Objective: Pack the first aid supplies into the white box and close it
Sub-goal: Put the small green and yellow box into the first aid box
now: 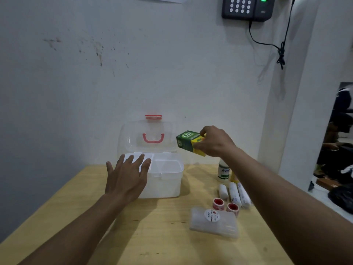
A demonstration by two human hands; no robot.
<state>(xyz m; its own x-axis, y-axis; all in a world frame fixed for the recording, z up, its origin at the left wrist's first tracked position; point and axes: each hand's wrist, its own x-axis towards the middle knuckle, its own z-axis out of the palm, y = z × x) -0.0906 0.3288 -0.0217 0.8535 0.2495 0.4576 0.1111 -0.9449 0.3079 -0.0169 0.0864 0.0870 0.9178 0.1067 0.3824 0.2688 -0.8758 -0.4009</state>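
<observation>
The white box stands open on the wooden table, its clear lid with a pink handle leaning back against the wall. My left hand hovers flat, fingers spread, over the box's front left corner. My right hand grips a green and yellow carton in the air, just right of the lid and above the box's right end. On the table to the right lie three bandage rolls, two red tape rolls, a clear plastic case and a white bottle.
A stained white wall stands right behind the box. A keypad device with a dangling black cable hangs high on the wall. At the far right is a doorway with dark shapes beyond it. A yellow item stands beside the bottle, partly behind my right arm.
</observation>
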